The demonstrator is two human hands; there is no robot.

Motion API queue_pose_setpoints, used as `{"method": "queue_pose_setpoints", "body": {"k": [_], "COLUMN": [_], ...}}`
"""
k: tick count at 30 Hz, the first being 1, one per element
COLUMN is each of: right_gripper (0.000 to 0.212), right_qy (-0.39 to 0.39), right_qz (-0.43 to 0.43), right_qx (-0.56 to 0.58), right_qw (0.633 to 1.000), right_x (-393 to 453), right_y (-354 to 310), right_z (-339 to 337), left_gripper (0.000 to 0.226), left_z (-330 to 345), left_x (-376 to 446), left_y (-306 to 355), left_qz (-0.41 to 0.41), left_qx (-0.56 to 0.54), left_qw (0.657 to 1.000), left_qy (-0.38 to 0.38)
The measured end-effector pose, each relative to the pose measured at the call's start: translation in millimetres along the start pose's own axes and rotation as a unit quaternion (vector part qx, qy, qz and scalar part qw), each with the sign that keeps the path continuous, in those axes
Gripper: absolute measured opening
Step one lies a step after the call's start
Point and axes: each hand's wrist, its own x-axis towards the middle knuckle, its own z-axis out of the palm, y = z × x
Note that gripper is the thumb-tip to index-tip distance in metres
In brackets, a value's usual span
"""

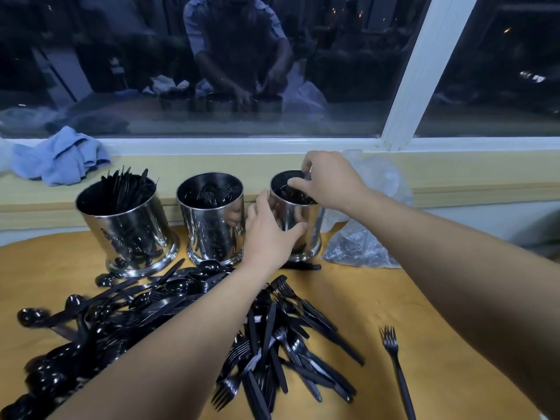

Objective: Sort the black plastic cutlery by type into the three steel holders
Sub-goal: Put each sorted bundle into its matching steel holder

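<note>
Three steel holders stand in a row at the table's far edge. The left holder (pixel 127 225) is packed with upright black cutlery, and the middle holder (pixel 213 219) has black pieces low inside. My left hand (pixel 269 234) grips the side of the right holder (pixel 309 219). My right hand (pixel 327 183) reaches over that holder's rim, its fingers curled on black cutlery (pixel 298 192) inside; the type is unclear. A big pile of black spoons, forks and knives (pixel 188 322) covers the near table. One fork (pixel 397 368) lies alone at the right.
A crumpled clear plastic bag (pixel 360 247) lies right of the holders against the window ledge. A blue cloth (pixel 60 160) sits on the ledge at the left. The wooden table (pixel 378 298) shows bare between the pile and the lone fork.
</note>
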Motion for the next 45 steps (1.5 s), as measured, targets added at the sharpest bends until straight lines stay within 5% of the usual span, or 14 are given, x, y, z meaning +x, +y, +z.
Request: {"method": "queue_pose_setpoints", "body": {"k": [6,12,18,26,29,37,45], "right_gripper": [0.023,0.019,0.02,0.032,0.033,0.022,0.02], "right_qy": [0.062,-0.043,-0.138,-0.127,-0.116,-0.066,-0.079], "right_qz": [0.051,0.04,0.052,0.021,0.017,0.036,0.036], "right_qx": [0.191,0.369,0.463,0.42,0.415,0.411,0.404], "right_qw": [0.978,0.927,0.874,0.898,0.902,0.909,0.911], "right_x": [-63,-193,-306,-358,-369,-385,-385], "right_y": [-2,-51,-110,-172,-185,-184,-186], "right_z": [-22,-20,18,73,86,100,99], "left_gripper": [0.079,0.024,0.012,0.002,0.023,0.094,0.103], "left_z": [-23,-74,-148,-237,-254,-253,-240], "left_x": [-43,-141,-255,-337,-337,-290,-238], "left_y": [3,-12,-70,-140,-162,-162,-159], "left_qz": [-0.029,-0.016,-0.022,-0.058,-0.102,-0.204,-0.255], "left_qx": [0.008,-0.028,0.015,0.13,0.182,0.372,0.372], "left_qw": [0.998,0.995,0.999,0.983,0.964,0.897,0.884], "left_qy": [-0.053,-0.093,-0.026,0.118,0.165,0.126,0.124]}}
